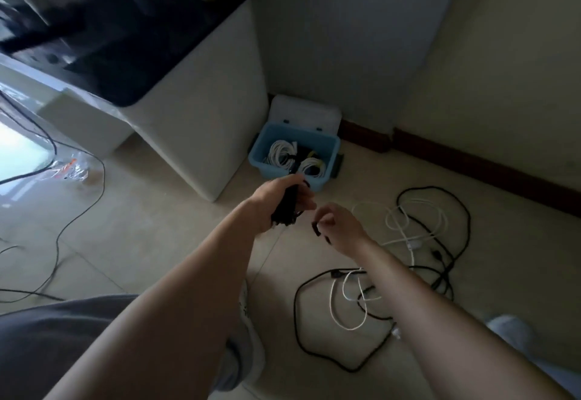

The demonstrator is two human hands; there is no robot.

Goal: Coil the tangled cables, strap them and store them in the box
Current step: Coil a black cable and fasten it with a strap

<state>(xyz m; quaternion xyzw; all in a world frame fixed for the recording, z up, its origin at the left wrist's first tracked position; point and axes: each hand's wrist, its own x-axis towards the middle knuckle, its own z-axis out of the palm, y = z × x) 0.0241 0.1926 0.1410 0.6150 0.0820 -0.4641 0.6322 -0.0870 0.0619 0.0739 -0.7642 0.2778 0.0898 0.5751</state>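
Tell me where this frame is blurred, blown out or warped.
Head view: dim overall; glare from the bright patch at left washes out detail; the dark-topped cabinet is motion-smeared; the left hand gripping the black coil and the right hand pinching a black strap are slightly soft; wide-angle distortion tilts the wall corner.

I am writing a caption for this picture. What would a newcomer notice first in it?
First, in the middle, the left hand grips a coiled bundle of black cable, and the right hand pinches a small black piece, perhaps a strap. Behind them stands an open blue plastic box with white coiled cables inside. At right, loose black and white cables lie tangled on the pale tiled floor.
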